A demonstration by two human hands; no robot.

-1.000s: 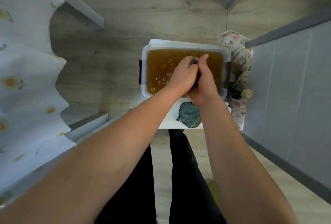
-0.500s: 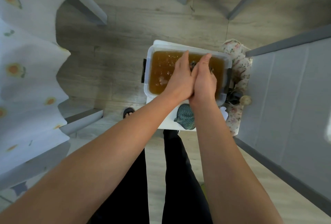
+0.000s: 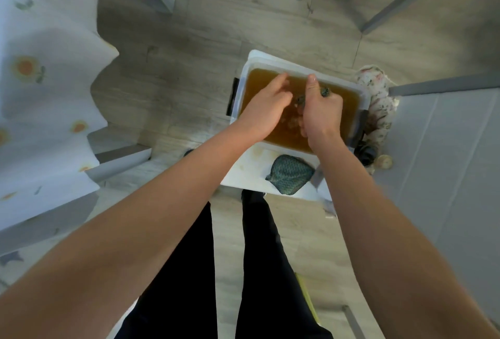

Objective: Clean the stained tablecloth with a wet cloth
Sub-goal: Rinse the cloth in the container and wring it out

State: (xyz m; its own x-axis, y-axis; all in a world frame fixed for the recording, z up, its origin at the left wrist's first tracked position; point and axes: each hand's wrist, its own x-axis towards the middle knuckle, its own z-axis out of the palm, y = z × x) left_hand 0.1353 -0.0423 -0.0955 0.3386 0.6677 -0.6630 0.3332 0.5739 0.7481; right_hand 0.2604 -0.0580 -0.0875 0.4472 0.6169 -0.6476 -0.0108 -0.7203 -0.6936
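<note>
A clear plastic tub (image 3: 364, 97) of brown water stands on a white stool below me. Both hands are over it. My right hand (image 3: 322, 111) grips a small dark wet cloth (image 3: 324, 92), of which only a bit sticks out past the fingers. Just to its left, my left hand (image 3: 263, 110) hovers with fingers loosely bent, touching the cloth's left end; whether it grips is unclear. The white tablecloth (image 3: 40, 89) with orange flowers hangs over the table at the left.
A second teal knitted cloth (image 3: 289, 173) lies on the white stool (image 3: 246, 168) in front of the tub. A flowered fabric bundle (image 3: 381, 105) sits right of the tub beside a grey wall. My legs in black trousers stand below.
The hands, pressed together round the cloth before, have come apart. The right hand keeps the cloth; the left has shifted left. The view tilted slightly.
</note>
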